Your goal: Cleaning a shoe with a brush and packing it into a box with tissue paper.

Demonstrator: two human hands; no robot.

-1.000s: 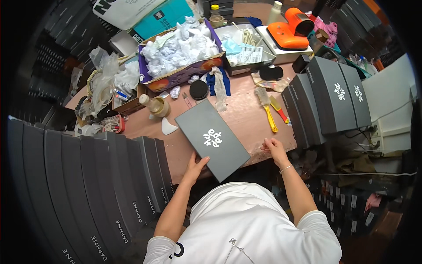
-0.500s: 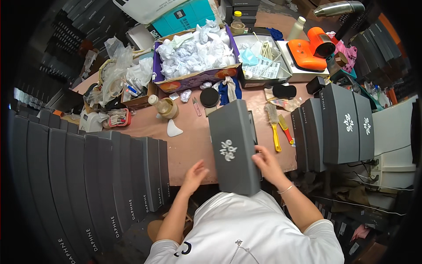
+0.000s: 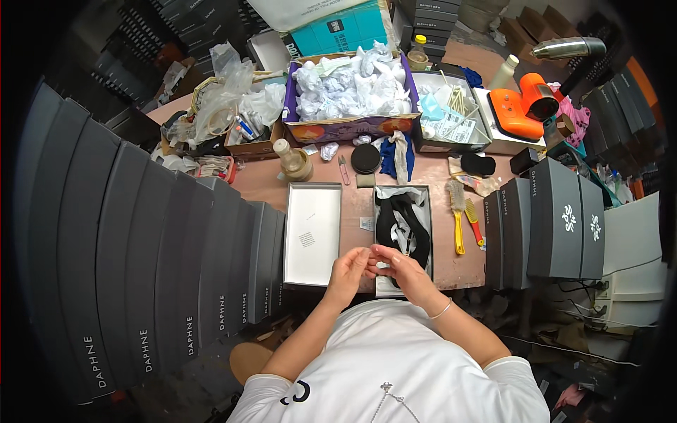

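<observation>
In front of me on the pinkish table, an open grey shoebox (image 3: 427, 204) holds black shoes (image 3: 421, 236) with white tissue paper around them. To its left lies the box lid (image 3: 312, 218), white inside facing up. Above the near end of the shoebox, my left hand (image 3: 347, 276) and my right hand (image 3: 409, 276) meet at the fingertips. The fingers are loosely bent and partly apart, and nothing shows between them. My right hand covers part of the shoes.
Stacked grey shoeboxes (image 3: 169, 261) wall the left side; more shoeboxes (image 3: 553, 218) stand at right. Right of the open box lie a yellow-handled brush (image 3: 458, 218) and a smaller brush (image 3: 474, 222). Behind are a jar (image 3: 296, 166), pink snips (image 3: 343, 170) and a purple carton (image 3: 352, 128) of crumpled paper.
The lid has come off the shoebox and now lies inside-up on the left. The shoebox rests on the table with its contents showing. My hands have come together above it.
</observation>
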